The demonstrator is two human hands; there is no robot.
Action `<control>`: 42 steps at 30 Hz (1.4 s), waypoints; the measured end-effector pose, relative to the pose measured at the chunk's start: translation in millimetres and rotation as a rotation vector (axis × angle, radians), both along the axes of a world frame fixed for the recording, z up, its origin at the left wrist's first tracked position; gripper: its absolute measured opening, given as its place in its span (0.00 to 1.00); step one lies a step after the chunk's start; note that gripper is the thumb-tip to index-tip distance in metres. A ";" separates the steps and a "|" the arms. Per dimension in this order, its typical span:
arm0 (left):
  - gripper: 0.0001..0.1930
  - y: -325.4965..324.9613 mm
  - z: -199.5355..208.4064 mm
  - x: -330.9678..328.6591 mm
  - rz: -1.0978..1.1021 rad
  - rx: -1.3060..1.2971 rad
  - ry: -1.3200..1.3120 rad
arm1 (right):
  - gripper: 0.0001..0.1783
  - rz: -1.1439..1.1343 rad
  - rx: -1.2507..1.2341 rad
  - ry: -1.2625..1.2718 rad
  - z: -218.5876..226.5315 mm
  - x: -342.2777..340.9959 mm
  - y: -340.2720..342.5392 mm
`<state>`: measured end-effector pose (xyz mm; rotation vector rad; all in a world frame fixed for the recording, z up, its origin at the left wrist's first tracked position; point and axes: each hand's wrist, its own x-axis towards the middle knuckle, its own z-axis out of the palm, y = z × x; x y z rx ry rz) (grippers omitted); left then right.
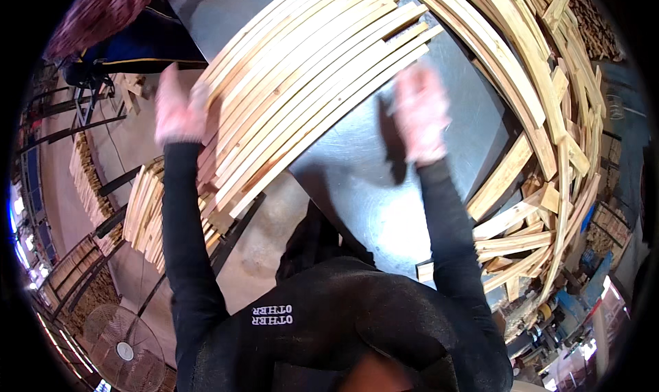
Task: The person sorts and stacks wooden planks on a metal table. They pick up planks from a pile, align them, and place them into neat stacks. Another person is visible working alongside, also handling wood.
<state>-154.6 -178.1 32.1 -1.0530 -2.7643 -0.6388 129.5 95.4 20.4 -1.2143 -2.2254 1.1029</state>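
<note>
Several thin, curved wooden strips [302, 83] lie side by side across a shiny metal table [350, 158]. My left hand [180, 110], in a pink glove, is beside their left ends, thumb and fingers apart. Whether it touches the wood, I cannot tell. Over bare metal near the strips' right ends is my right hand [420, 114], also in a pink glove. It is smeared by motion, its fingers are unclear, and no strip shows in it.
Loose curved wood pieces [528, 213] are heaped along the table's right side. A person's reddish sleeve [103, 14] shows at the upper left. Stacked strips [145, 213] stand below the table's left side, and a fan [123, 351] is at the lower left.
</note>
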 end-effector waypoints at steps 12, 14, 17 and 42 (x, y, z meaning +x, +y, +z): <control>0.55 -155.3 -84.3 176.0 1.164 1.091 -1.208 | 0.38 0.092 0.186 0.044 -30.4 -25.4 99.1; 0.52 -171.1 -81.2 172.4 0.996 1.237 -1.270 | 0.34 0.137 0.247 0.269 -19.9 -28.5 86.4; 0.41 -179.8 -47.0 160.7 0.825 1.267 -1.204 | 0.27 0.175 -0.096 0.645 6.8 -43.2 71.1; 0.22 9.6 28.3 333.9 0.119 0.425 -1.073 | 0.34 0.155 -0.027 -0.705 42.9 189.6 280.9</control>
